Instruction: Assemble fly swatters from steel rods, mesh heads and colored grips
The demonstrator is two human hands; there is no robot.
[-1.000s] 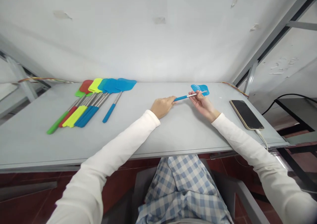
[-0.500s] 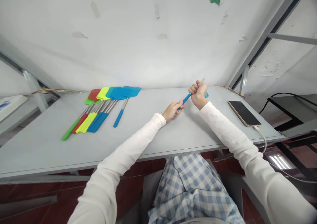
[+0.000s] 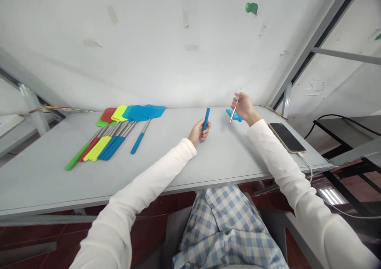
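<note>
1. A grey table (image 3: pixel 178 162) is seen from above; its near edge runs across the view in front of a checked lap, and its far edge meets a white wall.
2. Open tabletop is left between the swatter row (image 3: pixel 119 132) and the left hand (image 3: pixel 199 132), and more bare surface lies nearer the front edge than both hands.
3. A phone (image 3: pixel 286 137) is laid near the table's right edge, with a white cable running off the front corner.
4. About seven finished swatters are counted in the row, towards the table's left: green, red, yellow and several blue handles, with steel shafts and flat heads fanned against the wall. The exact count cannot be told where they overlap.
5. One blue grip (image 3: pixel 205 119) is held by the left hand, closed round its lower end; the grip stands nearly upright, just above the table's middle, a plain short blue tube.
6. One thin metal rod (image 3: pixel 235 107) is pinched in the right hand (image 3: pixel 244 105), fingers closed on it, raised above the table's far right part; the rod slants down and left, apart from the grip.
7. One blue swatter head (image 3: pixel 234 115) lies on the table under the right hand; whether the rod's tip touches it cannot be told.
</note>
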